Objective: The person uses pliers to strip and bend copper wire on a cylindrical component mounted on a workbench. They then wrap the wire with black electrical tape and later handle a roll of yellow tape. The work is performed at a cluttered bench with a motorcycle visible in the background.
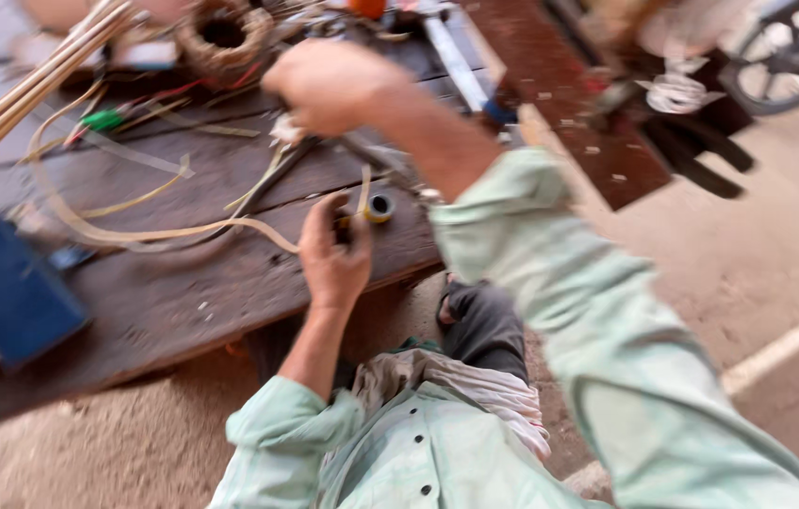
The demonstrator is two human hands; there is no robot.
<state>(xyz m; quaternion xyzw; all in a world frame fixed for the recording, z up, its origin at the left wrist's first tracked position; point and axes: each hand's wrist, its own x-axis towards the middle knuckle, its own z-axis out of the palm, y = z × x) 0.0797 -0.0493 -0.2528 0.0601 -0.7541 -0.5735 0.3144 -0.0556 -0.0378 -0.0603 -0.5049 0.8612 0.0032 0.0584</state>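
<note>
Rough dark planks of a workbench (182,292), set on a sandy floor, are strewn with pale cane strips (135,231), a bundle of sticks (32,80) and a coiled woven ring (222,36). A strip's end is pinched in the left hand (333,254), fingers closed, beside a small tape roll (379,207) near the bench edge. The right hand (329,87) is held raised, curled shut around something blurred; what it is cannot be told. Winding or binding of the strip seems underway; steady tension would be needed next.

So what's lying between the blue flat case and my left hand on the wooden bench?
In the head view, pale cane strips curve across the dark wooden bench between the blue flat case and left hand.
</note>
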